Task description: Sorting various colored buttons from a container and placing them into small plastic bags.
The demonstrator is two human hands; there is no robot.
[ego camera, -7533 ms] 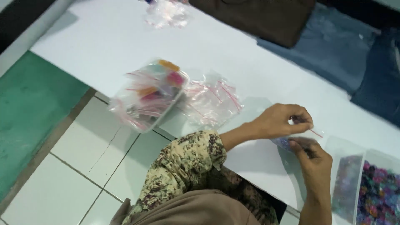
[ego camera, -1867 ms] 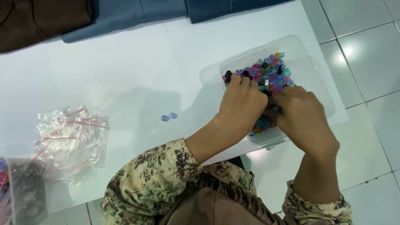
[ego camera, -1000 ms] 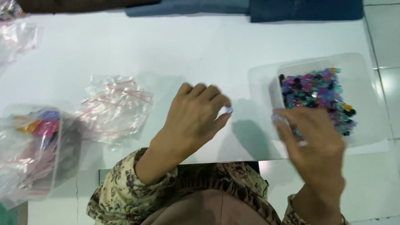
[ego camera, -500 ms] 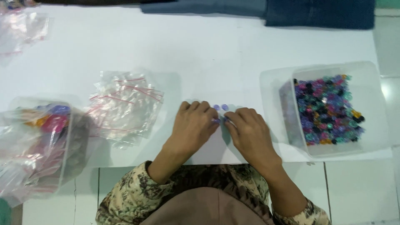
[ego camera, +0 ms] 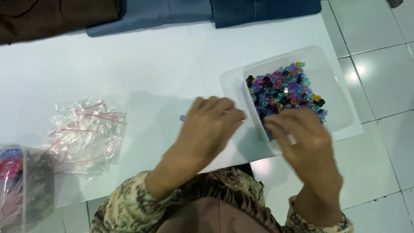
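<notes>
My left hand (ego camera: 207, 127) lies palm down on the white table (ego camera: 142, 64), fingers together, near its front edge. A small blue bead (ego camera: 182, 118) lies on the table just left of that hand. My right hand (ego camera: 302, 138) is blurred, fingers curled, over the near edge of a clear plastic tub (ego camera: 327, 73) full of coloured beads (ego camera: 282, 90). Whether either hand holds a bead I cannot tell.
A pile of small clear zip bags with red strips (ego camera: 88, 131) lies at the left. A clear container with bagged coloured items (ego camera: 21, 181) stands at the far left edge. Folded brown and blue cloth (ego camera: 172, 11) lies along the table's back. Tiled floor is at the right.
My hands were together at the table's front middle half a second ago. The right hand has since moved right to the bead tub, and the left hand stays on the table.
</notes>
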